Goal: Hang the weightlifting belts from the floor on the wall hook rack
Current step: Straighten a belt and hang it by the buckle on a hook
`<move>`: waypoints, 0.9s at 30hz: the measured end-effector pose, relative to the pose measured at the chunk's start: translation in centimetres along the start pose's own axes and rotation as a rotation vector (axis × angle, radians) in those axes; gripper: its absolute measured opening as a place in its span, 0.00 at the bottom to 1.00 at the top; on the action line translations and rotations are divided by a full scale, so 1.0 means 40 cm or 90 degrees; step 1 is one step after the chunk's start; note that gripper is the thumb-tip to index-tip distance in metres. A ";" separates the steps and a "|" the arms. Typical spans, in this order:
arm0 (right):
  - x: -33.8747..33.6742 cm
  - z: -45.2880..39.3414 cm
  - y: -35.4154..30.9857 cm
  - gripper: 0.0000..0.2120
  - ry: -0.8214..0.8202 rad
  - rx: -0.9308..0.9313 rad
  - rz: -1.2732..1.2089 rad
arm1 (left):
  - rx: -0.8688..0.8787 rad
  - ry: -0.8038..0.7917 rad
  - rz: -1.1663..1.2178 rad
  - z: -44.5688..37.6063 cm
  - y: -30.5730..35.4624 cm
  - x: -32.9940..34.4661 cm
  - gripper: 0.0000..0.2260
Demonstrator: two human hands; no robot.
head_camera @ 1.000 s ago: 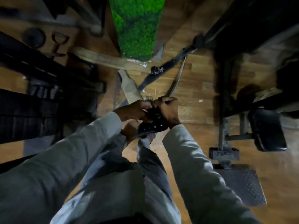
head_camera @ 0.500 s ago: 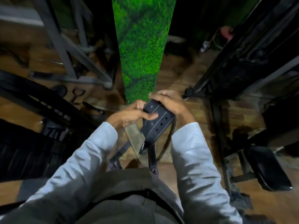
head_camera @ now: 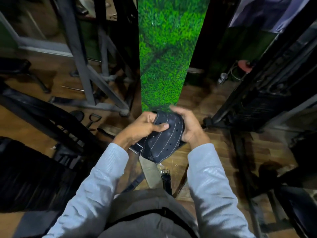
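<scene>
A black weightlifting belt [head_camera: 163,140] with white stitching and punched holes is folded up in front of my chest. My left hand [head_camera: 142,127] grips its left side, thumb pressed across the top. My right hand [head_camera: 187,124] cups its right side with curled fingers. On the wooden floor below lie a tan belt [head_camera: 151,172] and a narrow black belt with a buckle [head_camera: 166,179]. No wall hook rack shows in the head view.
A green turf-covered pillar [head_camera: 164,54] rises straight ahead. Grey steel frame legs [head_camera: 89,79] stand to the left, a black weight machine [head_camera: 267,93] to the right. Handles and a small plate [head_camera: 85,117] lie on the floor at left. A padded seat [head_camera: 298,203] sits lower right.
I have risen from the floor with the black belt held in both hands. It has come up from knee height and is now folded tighter between my palms.
</scene>
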State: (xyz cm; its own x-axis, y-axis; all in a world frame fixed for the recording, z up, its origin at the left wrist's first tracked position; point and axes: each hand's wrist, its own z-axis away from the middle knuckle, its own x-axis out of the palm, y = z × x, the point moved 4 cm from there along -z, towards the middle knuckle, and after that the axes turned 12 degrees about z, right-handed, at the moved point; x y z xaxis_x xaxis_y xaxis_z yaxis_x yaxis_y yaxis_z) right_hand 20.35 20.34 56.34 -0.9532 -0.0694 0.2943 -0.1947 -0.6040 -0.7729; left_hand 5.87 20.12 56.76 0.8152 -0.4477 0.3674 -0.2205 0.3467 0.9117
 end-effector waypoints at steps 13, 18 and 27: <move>0.096 0.039 0.002 0.06 -0.246 -0.175 0.358 | -0.045 0.207 0.387 -0.006 0.092 -0.161 0.21; 0.058 0.027 0.035 0.43 -0.148 -0.083 0.144 | 0.060 0.133 0.295 0.006 0.076 -0.101 0.26; 0.045 0.036 -0.042 0.37 -0.030 -0.287 0.025 | -0.060 -0.037 0.257 0.097 -0.004 -0.128 0.33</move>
State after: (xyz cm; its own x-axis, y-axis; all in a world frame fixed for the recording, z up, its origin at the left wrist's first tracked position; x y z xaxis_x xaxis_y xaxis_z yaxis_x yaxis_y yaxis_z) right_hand 19.27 20.09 58.96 -0.9523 -0.1282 0.2771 -0.2497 -0.1950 -0.9485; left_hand -0.34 19.16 55.46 0.6417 -0.3052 0.7036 -0.4639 0.5761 0.6730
